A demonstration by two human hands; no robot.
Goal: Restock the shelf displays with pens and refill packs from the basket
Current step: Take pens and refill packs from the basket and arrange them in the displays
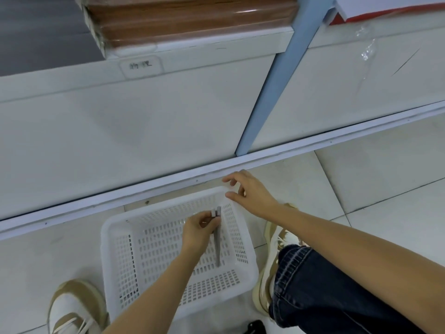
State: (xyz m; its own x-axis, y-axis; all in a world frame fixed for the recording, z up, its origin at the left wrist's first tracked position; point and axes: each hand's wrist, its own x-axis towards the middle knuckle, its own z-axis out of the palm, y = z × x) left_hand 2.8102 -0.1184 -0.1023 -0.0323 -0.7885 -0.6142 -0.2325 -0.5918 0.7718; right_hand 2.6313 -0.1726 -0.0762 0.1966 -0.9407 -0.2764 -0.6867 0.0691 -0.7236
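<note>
Looking down now at the white basket, sitting on the tiled floor in the lower middle of the frame, just in front of the shelf's base rail. The left hand is down inside the basket, right of its centre, and its grip is closed: fingers and thumb curled round a small bunch of slim pens. One long grey barrel runs down below the hand toward the basket's near wall, and a white end and a grey end poke up together above the fingertips. How many pens are in that bunch, I can't tell.

Over to the right hand, up at the basket's far right corner. Its grip is open, fingers spread and loosely bent, nothing between them. The thumb sits right at the rim there; whether it actually touches the plastic I can't make out.

Above, the white shelf fills the middle of the frame, with a small handwritten label tag on the edge higher up and a brown film-wrapped stack along the top. A blue upright cuts down through the upper right, and a red and white box peeks in at the top right corner.

Down low, a tan and white shoe at the lower left, another shoe just right of the basket, and a dark denim leg at the lower right.
</note>
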